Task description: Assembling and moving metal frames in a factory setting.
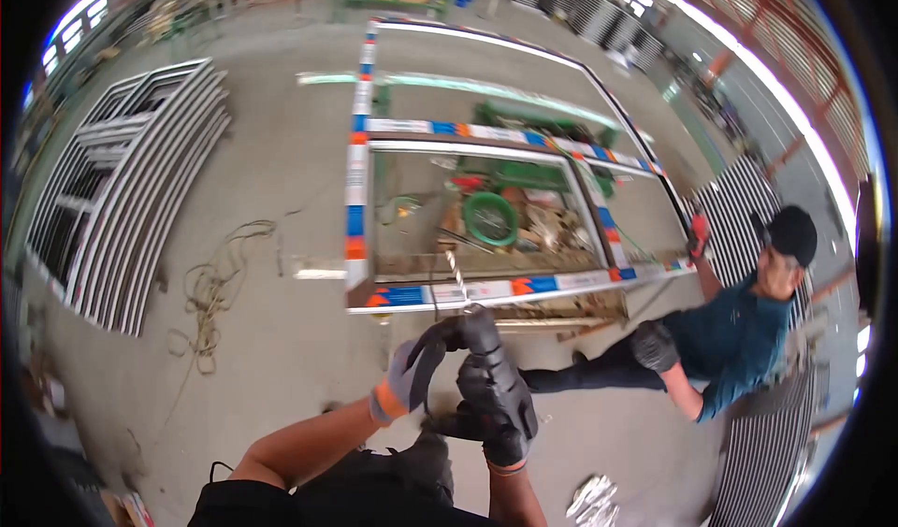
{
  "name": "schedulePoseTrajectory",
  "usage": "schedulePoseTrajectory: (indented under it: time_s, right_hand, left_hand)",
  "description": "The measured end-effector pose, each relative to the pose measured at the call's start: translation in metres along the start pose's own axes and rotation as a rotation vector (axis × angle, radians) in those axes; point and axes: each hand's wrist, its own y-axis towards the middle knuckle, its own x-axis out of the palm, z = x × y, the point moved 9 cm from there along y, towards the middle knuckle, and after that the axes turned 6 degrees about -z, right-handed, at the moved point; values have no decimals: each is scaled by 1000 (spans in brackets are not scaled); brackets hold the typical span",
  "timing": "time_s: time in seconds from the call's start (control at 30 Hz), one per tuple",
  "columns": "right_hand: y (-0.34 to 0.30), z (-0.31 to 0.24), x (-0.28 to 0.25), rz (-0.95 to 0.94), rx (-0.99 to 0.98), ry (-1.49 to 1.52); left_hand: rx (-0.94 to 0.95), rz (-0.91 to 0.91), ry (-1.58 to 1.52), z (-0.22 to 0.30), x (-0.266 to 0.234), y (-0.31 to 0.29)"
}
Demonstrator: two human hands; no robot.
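Both my gloved hands are at a black power drill [481, 326] in front of my body. A long pale spiral drill bit [457, 274] points forward from it, over the near rail of a large window frame [524, 288]. My right hand [505, 415], in a dark glove, is closed around the drill's rear; the dark glove and drill blur together. My left hand [410, 373], in a grey and black glove with an orange cuff, curls its fingers at the drill's front beside the chuck. The frame, wrapped in white, blue and orange film, lies raised before me.
A co-worker [739, 326] in a dark cap stands at the right, one red-gloved hand at the frame's corner. Below the frame sit a green basket [490, 218] and loose parts. Stacked frames [140, 181] stand left; a tangled cord [210, 293] lies on the floor.
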Motion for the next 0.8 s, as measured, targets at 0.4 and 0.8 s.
schedulePoseTrajectory:
  time_s: [0.4, 0.8]
  right_hand:
    - [7, -56, 313, -484, -683, -622]
    - [121, -33, 461, -552, -893, -964]
  left_hand:
    - [135, 537, -279, 198, -194, -140]
    - [164, 566, -65, 254, -335, -85]
